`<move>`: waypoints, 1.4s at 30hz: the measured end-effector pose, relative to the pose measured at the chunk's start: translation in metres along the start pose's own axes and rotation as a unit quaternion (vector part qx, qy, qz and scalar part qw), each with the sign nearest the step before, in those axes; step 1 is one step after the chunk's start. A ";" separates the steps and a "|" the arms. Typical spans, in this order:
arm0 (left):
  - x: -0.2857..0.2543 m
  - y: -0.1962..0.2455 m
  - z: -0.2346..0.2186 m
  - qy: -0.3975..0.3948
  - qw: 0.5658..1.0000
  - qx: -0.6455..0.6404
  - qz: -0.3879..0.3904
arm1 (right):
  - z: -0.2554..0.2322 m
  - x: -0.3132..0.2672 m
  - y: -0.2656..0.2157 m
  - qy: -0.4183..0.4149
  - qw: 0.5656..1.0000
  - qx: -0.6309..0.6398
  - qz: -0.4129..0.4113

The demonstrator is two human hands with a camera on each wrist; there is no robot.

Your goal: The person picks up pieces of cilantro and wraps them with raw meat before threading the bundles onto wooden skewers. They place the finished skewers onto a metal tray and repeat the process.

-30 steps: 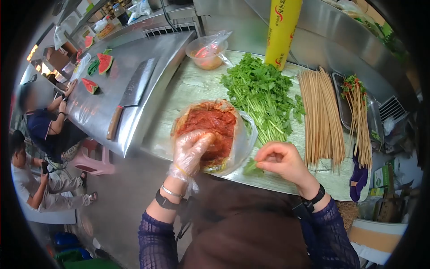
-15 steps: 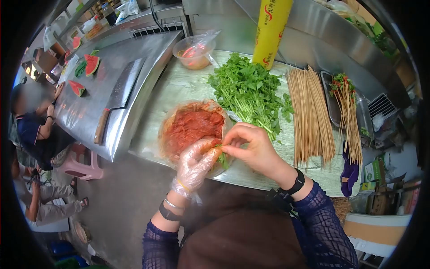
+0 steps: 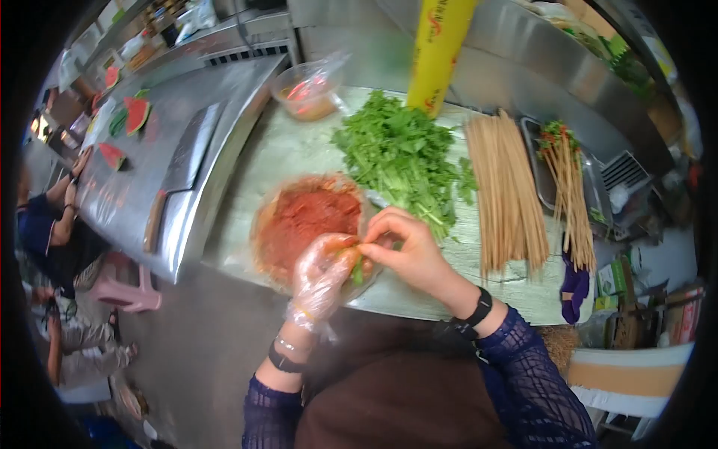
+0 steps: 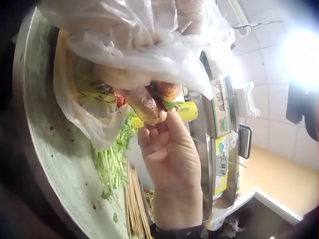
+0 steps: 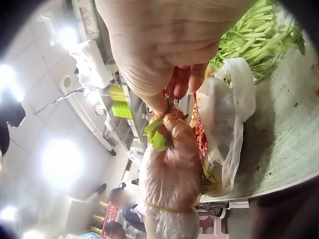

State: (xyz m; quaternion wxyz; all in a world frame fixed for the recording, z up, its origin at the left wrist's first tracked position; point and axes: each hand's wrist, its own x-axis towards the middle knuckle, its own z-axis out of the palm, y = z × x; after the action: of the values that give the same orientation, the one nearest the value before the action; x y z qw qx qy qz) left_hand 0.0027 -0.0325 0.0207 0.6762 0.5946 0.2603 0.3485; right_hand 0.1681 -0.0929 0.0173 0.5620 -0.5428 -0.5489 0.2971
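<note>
The left hand [image 3: 320,275], in a clear plastic glove, pinches a small piece of red meat [image 5: 175,118] and a green leaf sprig [image 5: 157,137] between thumb and fingers. The bare right hand [image 3: 407,251] meets it fingertip to fingertip, its thumb and forefinger pinching the same sprig. Both hands are over the right edge of a plastic-lined bowl of red marinated meat [image 3: 303,221]. In the left wrist view the right hand [image 4: 172,167] reaches up to the gloved fingers. Leafy green herbs [image 3: 400,150] lie behind the hands.
Wooden skewers [image 3: 508,198] lie right of the herbs, beside a metal tray [image 3: 535,161] with loaded skewers. A yellow roll [image 3: 437,56] and a plastic tub [image 3: 308,93] stand behind. A cleaver [image 3: 191,153] and watermelon pieces [image 3: 137,114] lie on the steel counter at left.
The right hand has moved left from beside the bowl with the leaf, up to the gloved left hand. The left hand has lifted off the meat. The head view has shifted slightly.
</note>
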 end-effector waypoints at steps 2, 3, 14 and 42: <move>0.003 -0.005 0.002 0.004 0.999 -0.012 -0.029 | -0.006 -0.002 0.002 0.005 0.999 -0.039 -0.024; 0.003 -0.008 0.004 0.008 0.999 -0.017 -0.035 | -0.009 -0.003 -0.004 0.004 0.998 -0.056 -0.024; 0.005 -0.007 0.012 0.032 0.988 -0.139 -0.060 | -0.219 -0.013 0.047 0.138 0.778 -0.576 0.211; 0.014 -0.026 -0.005 0.110 0.962 -0.248 -0.023 | -0.144 -0.025 -0.024 0.162 0.950 0.221 0.151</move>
State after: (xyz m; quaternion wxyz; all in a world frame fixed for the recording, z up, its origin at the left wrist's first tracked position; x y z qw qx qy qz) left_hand 0.0122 -0.0197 -0.0050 0.7776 0.3600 0.2524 0.4495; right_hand 0.2914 -0.1631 0.0602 0.6974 -0.5225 -0.2829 0.4007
